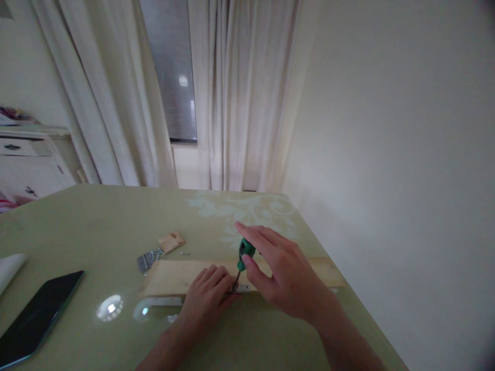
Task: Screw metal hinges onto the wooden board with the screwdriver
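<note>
A pale wooden board (174, 275) lies across the green table (96, 221). My right hand (282, 273) is closed round a green-handled screwdriver (244, 253), its tip pointing down at the board's near edge. My left hand (207, 293) rests on the board beside the tip, fingers curled, pressing a small metal piece (243, 289) that is only partly visible. The screwdriver's shaft is largely hidden between the two hands.
A metal hinge (149, 259), a small wooden block (171, 241) and a loose screw (184, 253) lie just beyond the board. A dark phone (36, 317) lies at the left near edge. The table's right edge runs close to the wall. Curtains hang behind.
</note>
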Available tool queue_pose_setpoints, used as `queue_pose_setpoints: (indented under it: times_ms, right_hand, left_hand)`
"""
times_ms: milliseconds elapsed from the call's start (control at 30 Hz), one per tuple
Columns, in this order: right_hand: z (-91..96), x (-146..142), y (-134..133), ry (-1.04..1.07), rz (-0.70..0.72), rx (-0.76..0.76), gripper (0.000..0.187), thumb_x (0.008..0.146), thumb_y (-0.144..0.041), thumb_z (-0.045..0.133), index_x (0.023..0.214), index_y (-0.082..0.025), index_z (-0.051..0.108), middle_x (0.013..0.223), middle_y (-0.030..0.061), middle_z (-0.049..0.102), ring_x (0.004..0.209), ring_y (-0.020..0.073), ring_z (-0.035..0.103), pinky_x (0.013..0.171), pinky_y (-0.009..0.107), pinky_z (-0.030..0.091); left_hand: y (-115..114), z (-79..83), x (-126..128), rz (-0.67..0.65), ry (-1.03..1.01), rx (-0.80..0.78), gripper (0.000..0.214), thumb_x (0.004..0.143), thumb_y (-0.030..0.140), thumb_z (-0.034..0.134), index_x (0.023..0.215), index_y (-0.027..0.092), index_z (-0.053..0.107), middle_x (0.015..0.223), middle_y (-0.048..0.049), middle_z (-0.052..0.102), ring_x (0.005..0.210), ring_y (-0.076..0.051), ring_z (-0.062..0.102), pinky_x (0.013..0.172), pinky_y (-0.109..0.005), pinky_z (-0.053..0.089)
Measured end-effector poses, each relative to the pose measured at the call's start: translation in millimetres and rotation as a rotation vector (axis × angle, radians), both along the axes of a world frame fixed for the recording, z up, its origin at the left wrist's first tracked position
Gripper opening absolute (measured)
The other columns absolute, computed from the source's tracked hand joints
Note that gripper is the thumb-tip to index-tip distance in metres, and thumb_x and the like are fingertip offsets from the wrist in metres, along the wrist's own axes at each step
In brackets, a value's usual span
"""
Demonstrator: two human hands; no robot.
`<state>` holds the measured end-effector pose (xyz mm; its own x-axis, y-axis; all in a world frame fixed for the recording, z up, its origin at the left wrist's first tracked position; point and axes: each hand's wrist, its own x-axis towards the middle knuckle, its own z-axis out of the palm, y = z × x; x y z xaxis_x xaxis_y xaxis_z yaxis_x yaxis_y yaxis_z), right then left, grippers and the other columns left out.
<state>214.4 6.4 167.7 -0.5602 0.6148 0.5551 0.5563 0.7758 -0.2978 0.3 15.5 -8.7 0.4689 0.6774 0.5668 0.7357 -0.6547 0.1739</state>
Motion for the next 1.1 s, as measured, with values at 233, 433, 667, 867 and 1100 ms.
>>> queue_pose_setpoints:
  times_ms: [233, 433, 667, 867, 1100]
  right_hand:
    - [-4.8, -6.1, 10.7, 0.090, 0.125, 0.019, 0.023, 0.104, -0.031, 0.064, 0.125, -0.025, 0.066, 0.108, 0.0051, 0.073, 0.100, 0.0194, 0.066, 0.089, 0.034, 0.055]
    - [-14.9, -12.7, 15.4, 0.072, -0.065, 0.245, 0.022, 0.102, -0.039, 0.065, 0.111, -0.019, 0.068, 0.092, 0.0072, 0.069, 0.086, 0.0218, 0.064, 0.076, 0.034, 0.054]
    - [7.6, 0.5, -1.7, -0.004, 0.147, -0.039, 0.042, 0.108, -0.020, 0.046, 0.150, -0.024, 0.050, 0.142, 0.0088, 0.065, 0.131, 0.0208, 0.060, 0.111, 0.039, 0.050]
    - [3.7, 1.6, 13.5, 0.093, 0.283, -0.108, 0.030, 0.109, -0.024, 0.052, 0.137, -0.028, 0.063, 0.121, 0.0040, 0.073, 0.115, 0.0163, 0.066, 0.101, 0.033, 0.054]
    - [-15.5, -10.4, 19.2, 0.134, -0.069, 0.295, 0.026, 0.103, -0.042, 0.064, 0.109, -0.019, 0.073, 0.089, 0.0071, 0.071, 0.086, 0.0220, 0.065, 0.077, 0.035, 0.054]
  left_hand:
    - [0.8, 1.3, 1.9, 0.002, 0.006, 0.023, 0.020, 0.092, 0.029, 0.079, 0.100, 0.023, 0.061, 0.094, -0.0016, 0.065, 0.087, -0.024, 0.054, 0.076, -0.037, 0.039]
    - [0.7, 5.4, 1.7, -0.001, 0.024, 0.019, 0.021, 0.091, 0.027, 0.081, 0.100, 0.023, 0.062, 0.095, -0.0017, 0.064, 0.088, -0.024, 0.053, 0.077, -0.037, 0.039]
    - [-0.9, 6.4, 0.9, -0.007, -0.006, -0.008, 0.020, 0.091, 0.027, 0.081, 0.100, 0.023, 0.062, 0.095, -0.0012, 0.065, 0.088, -0.023, 0.052, 0.076, -0.036, 0.038]
    - [-1.7, 7.0, 0.3, -0.003, 0.005, -0.004, 0.016, 0.093, 0.026, 0.077, 0.100, 0.023, 0.063, 0.096, -0.0019, 0.065, 0.089, -0.024, 0.052, 0.078, -0.037, 0.039]
    - [-1.3, 8.4, 0.2, 0.013, 0.034, -0.019, 0.018, 0.092, 0.028, 0.079, 0.100, 0.023, 0.063, 0.096, -0.0020, 0.066, 0.088, -0.024, 0.053, 0.077, -0.037, 0.039]
